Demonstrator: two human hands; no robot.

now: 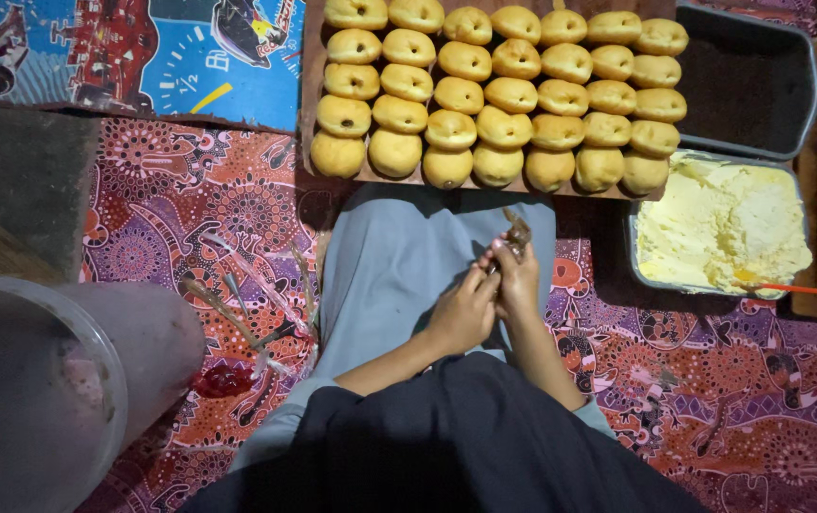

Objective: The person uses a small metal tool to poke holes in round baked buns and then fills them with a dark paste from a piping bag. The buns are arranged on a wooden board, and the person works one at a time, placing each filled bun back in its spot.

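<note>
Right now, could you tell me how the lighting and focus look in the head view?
Head view: the buns and the tray of yellow cream are brightly lit and sharp; both hands sit dimmer; the dark clothing at the bottom is in shadow; the near plastic container is blurred.

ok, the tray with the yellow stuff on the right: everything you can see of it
The metal tray is a grey rectangular pan with rounded corners, lying flat on the patterned cloth to the person's right, below a darker tray. It is nearly full of pale yellow, lumpy cream. An orange-handled utensil rests on its lower right rim. Neither hand touches it.
</note>
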